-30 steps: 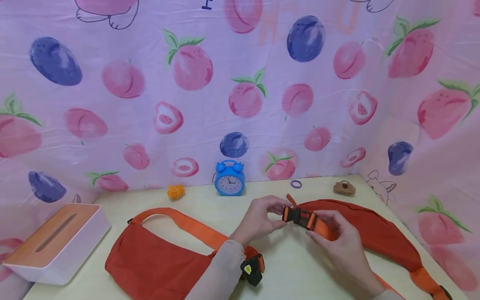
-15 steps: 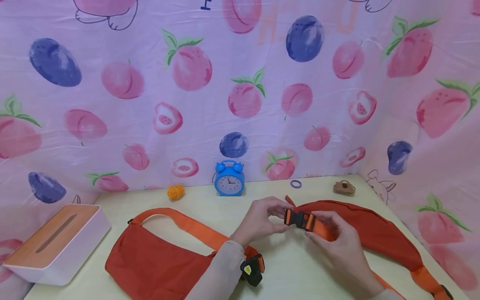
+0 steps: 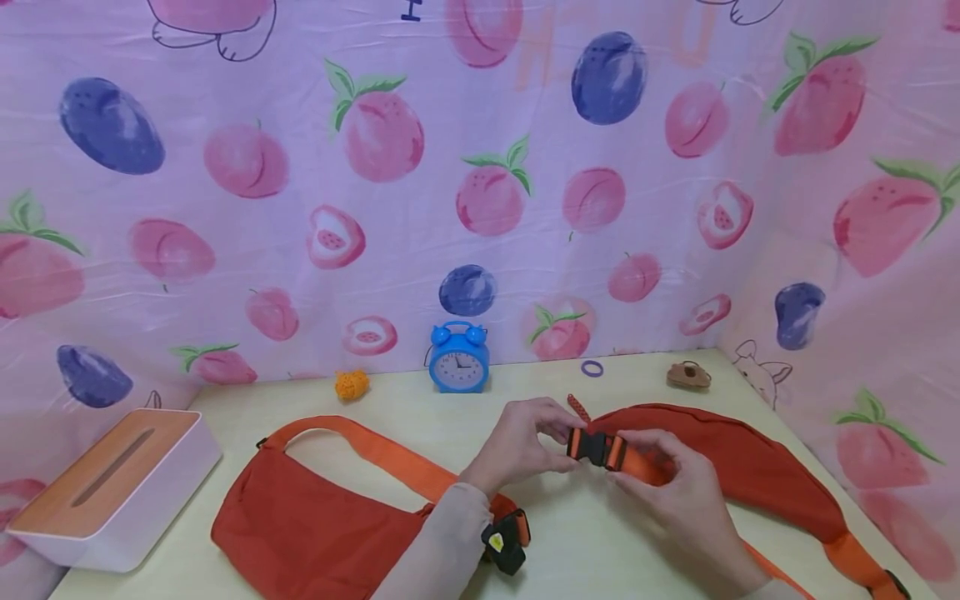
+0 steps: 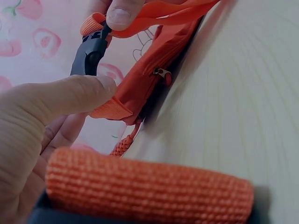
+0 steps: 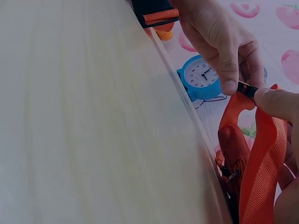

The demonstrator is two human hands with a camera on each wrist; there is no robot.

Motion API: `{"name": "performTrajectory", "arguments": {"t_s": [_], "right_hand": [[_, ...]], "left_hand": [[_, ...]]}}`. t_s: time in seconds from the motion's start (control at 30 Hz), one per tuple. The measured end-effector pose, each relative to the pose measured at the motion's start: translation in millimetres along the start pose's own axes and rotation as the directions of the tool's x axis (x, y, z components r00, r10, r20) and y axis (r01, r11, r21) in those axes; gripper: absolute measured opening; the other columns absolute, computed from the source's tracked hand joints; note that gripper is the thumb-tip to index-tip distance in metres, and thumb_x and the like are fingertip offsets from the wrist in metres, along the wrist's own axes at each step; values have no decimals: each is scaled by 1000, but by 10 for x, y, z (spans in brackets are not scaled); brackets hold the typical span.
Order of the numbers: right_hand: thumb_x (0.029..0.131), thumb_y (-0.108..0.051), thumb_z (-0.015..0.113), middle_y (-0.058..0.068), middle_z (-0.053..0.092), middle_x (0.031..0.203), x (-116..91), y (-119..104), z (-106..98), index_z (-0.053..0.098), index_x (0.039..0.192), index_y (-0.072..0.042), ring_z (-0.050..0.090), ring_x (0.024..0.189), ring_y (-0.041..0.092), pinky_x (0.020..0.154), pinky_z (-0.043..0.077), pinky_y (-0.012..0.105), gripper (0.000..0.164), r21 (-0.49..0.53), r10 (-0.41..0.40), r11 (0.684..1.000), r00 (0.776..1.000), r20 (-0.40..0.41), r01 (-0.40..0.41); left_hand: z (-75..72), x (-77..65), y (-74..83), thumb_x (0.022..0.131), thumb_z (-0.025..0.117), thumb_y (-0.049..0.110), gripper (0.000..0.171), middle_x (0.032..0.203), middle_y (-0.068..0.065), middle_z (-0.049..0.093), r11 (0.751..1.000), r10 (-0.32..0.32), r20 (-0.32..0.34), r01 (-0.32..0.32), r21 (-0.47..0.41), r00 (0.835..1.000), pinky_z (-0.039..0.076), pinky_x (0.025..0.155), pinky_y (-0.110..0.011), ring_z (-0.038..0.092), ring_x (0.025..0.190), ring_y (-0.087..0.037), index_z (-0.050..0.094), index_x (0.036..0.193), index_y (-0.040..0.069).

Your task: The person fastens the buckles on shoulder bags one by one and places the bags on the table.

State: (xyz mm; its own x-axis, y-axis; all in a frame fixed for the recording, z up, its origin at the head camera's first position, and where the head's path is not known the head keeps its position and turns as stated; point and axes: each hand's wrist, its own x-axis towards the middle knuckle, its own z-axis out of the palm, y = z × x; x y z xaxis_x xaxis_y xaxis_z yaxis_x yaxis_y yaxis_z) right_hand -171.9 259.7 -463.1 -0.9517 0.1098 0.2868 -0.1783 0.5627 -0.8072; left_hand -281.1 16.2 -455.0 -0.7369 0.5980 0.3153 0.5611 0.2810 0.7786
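In the head view, a black side-release buckle (image 3: 594, 448) on orange webbing is pinched between both hands, its two halves joined. My left hand (image 3: 517, 443) grips its left end with thumb and fingers. The right hand (image 3: 678, 492) pinches the right end, where the orange strap (image 3: 645, 467) loops back. Behind the hands lies a rust-red waist bag (image 3: 735, 458), which the strap belongs to. In the left wrist view, the left thumb (image 4: 88, 91) presses on the buckle (image 4: 88, 56). The bag's zipper pull (image 4: 162, 73) shows beside it.
A second rust-red bag (image 3: 322, 517) lies at the left, partly under the left forearm. A white tissue box (image 3: 150, 500) with a wooden lid stands far left. Along the back are an orange figurine (image 3: 351, 384), blue alarm clock (image 3: 459, 367), purple ring (image 3: 592, 368) and brown hair clip (image 3: 687, 375).
The buckle halves, a little apart one second ago, have come together. The right hand has moved slightly left, and the buckle has dropped slightly. The left hand has barely moved.
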Motion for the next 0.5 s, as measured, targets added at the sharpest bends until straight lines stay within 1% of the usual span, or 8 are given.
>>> {"name": "performTrajectory", "arguments": {"t_s": [0.13,0.2,0.33,0.37,0.5], "right_hand": [[86,-26,100,0,76,128,-2,4,-3,78,137,-26,63,110,25,92,49,22,56,-4,12,1000,1000,6,-12],[86,-27,100,1,76,129,0,6,-3,78,138,-26,63,111,26,92,50,24,56,-4,23,1000,1000,12,-23],[86,-25,100,0,76,130,4,6,-1,78,138,-27,62,113,25,94,50,25,56,-14,47,999,999,21,-47],[86,-24,100,0,76,129,6,8,0,78,138,-27,62,113,25,93,50,25,56,-12,43,999,999,23,-42],[83,-26,102,-2,77,125,-1,19,13,80,136,-28,63,109,23,92,52,24,57,-12,-6,1000,1000,13,6]], "left_hand": [[-1,0,8,83,101,9,47,112,11,76,1000,7,14,-7,0,1000,64,99,-34,74,95,0,86,126,19],[0,1,14,82,101,8,47,111,10,76,1000,15,16,-15,0,1000,65,99,-35,75,94,-2,85,126,18],[6,7,6,81,101,5,47,109,9,78,1000,27,15,-26,-14,1000,65,98,-37,76,92,-2,86,124,16],[8,8,6,81,101,5,47,110,9,78,999,27,17,-26,-23,1000,65,98,-38,76,92,-2,86,124,16],[14,12,9,81,100,4,48,112,9,78,999,33,32,-32,-41,999,64,97,-30,76,92,0,85,125,16]]}}
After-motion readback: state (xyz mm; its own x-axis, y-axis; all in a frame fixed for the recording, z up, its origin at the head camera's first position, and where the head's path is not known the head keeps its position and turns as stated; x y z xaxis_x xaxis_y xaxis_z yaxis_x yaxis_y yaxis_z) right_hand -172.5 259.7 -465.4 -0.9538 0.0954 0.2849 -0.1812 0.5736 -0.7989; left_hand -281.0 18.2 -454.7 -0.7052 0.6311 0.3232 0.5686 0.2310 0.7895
